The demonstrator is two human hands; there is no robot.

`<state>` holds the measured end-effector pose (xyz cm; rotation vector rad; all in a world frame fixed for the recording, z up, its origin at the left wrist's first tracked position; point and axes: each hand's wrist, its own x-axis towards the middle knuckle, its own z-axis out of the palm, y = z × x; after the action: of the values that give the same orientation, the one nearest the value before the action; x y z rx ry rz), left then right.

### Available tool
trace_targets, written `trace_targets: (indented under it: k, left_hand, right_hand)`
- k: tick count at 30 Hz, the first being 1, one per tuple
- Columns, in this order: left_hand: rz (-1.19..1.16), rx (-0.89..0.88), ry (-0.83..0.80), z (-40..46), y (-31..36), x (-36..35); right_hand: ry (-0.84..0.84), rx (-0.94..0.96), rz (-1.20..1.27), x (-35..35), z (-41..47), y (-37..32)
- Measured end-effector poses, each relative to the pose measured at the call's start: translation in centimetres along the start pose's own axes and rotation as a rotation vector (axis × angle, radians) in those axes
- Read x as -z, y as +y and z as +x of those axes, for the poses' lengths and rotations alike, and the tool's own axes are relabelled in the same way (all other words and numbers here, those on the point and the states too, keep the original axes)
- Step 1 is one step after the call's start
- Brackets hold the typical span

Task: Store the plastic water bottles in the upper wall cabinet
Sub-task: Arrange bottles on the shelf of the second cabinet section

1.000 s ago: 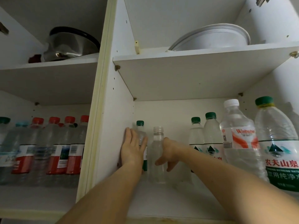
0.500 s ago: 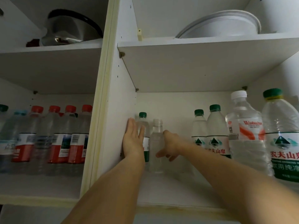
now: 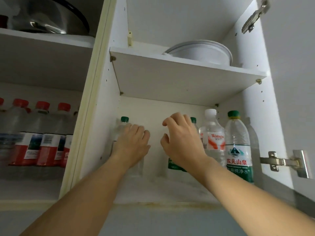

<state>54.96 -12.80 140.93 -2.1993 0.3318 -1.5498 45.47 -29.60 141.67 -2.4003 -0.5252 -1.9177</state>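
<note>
White laminate fills the view: an upper wall cabinet (image 3: 102,116) is seen from below, split by a cream-edged vertical divider (image 3: 88,126) into two bays. The right bay is capped by a shelf board (image 3: 179,79) whose front edge slants down to the right; a white bowl (image 3: 201,52) is set upside down on it. Metal door hinges (image 3: 281,161) are fixed along the right wall. In the left bay a steel pot (image 3: 49,16) is seen on the upper shelf, and a row of red-capped bottles (image 3: 40,138) is packed along the lower shelf, blurred.

On the lower shelf floor (image 3: 162,189) of the right bay, open room is left between the two hands and along the front lip. A large green-capped bottle (image 3: 237,147) stands nearest the right wall, and a white-capped bottle (image 3: 212,138) is placed just beside it on its left. A further green cap (image 3: 193,120) shows behind the right hand. A small green-capped bottle (image 3: 121,128) stands close against the divider.

The left hand (image 3: 132,145) is laid over a clear bottle (image 3: 136,167), fingers curled around its upper part; only the bottle's base is seen below the wrist. Whether it is truly gripped cannot be told. The right hand (image 3: 180,142) is held apart from it, fingers loosely curved and spread, nothing grasped, in front of a green-labelled bottle (image 3: 175,165).
</note>
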Motion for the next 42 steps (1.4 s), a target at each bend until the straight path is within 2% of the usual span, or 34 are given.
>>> trace_targets:
  k: [2,4,5,7,9,10,13,17,23,27,34,39,42]
  left_hand:
    - [-0.073,-0.192,0.198,0.2,0.9,0.3]
    - [-0.141,-0.326,0.365,0.4,1.6,0.6]
    - [-0.172,-0.357,0.411,0.5,1.9,0.8]
    - [-0.217,-0.385,0.427,0.5,2.3,1.1]
    - [-0.255,-0.386,0.377,0.7,2.4,1.5]
    - [-0.282,-0.364,0.332,0.8,2.6,1.7]
    - [-0.482,-0.178,0.186,1.5,3.5,2.4]
    - [-0.749,-0.023,0.184,2.2,5.8,3.9]
    - [-0.798,0.046,0.094,3.0,8.0,4.3]
    - [-0.837,0.130,0.025,3.8,8.8,3.9]
    - [-0.880,0.180,-0.062,4.9,10.0,4.1]
    - [-1.024,0.298,-0.268,5.3,9.2,4.0]
    - [-1.120,0.380,-0.386,6.2,8.1,3.4]
  right_hand:
    - [0.126,-0.071,-0.047,1.8,-1.8,1.4]
    - [0.165,-0.153,-0.066,3.3,-3.6,3.2]
    - [0.120,-0.157,-0.089,3.9,-4.6,4.2]
    - [-0.086,-0.048,-0.207,4.6,-6.3,6.0]
    - [-0.279,0.069,-0.318,4.7,-7.6,7.4]
    - [-0.309,0.090,-0.331,4.7,-7.9,7.8]
    - [-0.304,0.044,-0.348,4.6,-7.8,7.9]
    - [-0.365,0.018,-0.465,4.8,-8.0,8.5]
    - [-0.425,0.063,-0.455,5.5,-8.5,9.4]
    - [-0.472,0.027,-0.485,6.0,-8.9,10.3]
    - [-0.467,0.000,-0.458,6.3,-9.3,10.5]
    - [-0.462,0.000,-0.450,6.3,-9.0,10.0]
    - [-0.377,0.066,-0.402,6.1,-8.1,8.7]
